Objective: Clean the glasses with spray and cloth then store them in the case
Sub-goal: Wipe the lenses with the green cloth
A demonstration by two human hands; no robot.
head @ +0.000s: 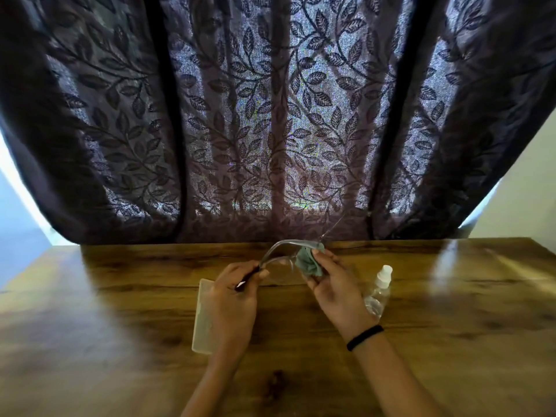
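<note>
The left hand (237, 296) grips one temple of the glasses (278, 260), which hang between the hands. The right hand (334, 284) pinches the cloth (310, 261) on a lens. Hard rubbing could twist the frame (only one temple is held) or slip it loose.

A wooden bench (120, 311) is carrying everything, its brown grain running side to side with darker streaks and a dark knot showing near the front. Its glossy top is catching pale light at the far left and far right. A translucent oblong case (202, 317) is lying flat on it left of the middle, its long side running front to back. A clear spray bottle (378, 291) with a white cap is resting right of the middle, well apart from the case; whether it is standing or lying is unclear.
</note>
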